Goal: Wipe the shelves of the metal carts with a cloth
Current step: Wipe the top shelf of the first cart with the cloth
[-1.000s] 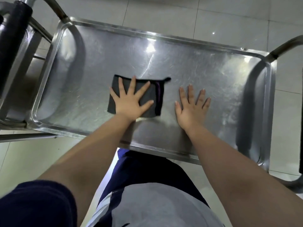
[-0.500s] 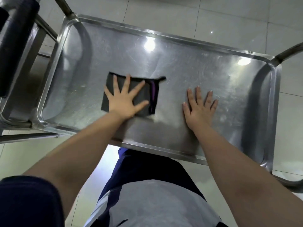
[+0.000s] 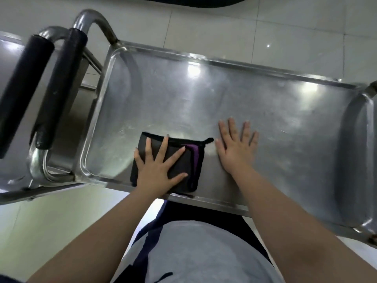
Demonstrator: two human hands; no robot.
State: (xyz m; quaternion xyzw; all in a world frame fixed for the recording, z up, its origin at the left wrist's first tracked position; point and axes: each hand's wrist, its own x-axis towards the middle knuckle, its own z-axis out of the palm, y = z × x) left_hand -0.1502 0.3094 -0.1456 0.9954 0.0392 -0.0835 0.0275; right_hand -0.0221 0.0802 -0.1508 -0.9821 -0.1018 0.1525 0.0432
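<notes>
A pale tiled floor (image 3: pixel 224 27) fills the background; on it stands a steel cart (image 3: pixel 363 160) whose top shelf (image 3: pixel 265 119) runs across the view, a shallow tray with a raised rim and rounded corners, its surface scuffed and catching bright light spots; a second cart (image 3: pixel 12 174) sits just beside its left end, and two tubular handles with black grips (image 3: pixel 59 88) rise between them; a grey shirt (image 3: pixel 193 252) shows at the bottom edge, with both bare forearms (image 3: pixel 285 201) reaching over the near rim; a dark folded cloth (image 3: pixel 196 166) with a purple stripe and black edging lies flat on the shelf, left of centre, its near edge at the near rim; the left hand (image 3: pixel 155 172) presses flat on top of the cloth, fingers straight and spread wide, thumb out to the right; the right hand (image 3: pixel 236 148) rests palm-down on bare metal just beside the cloth's right edge, fingers straight and slightly apart, holding nothing
</notes>
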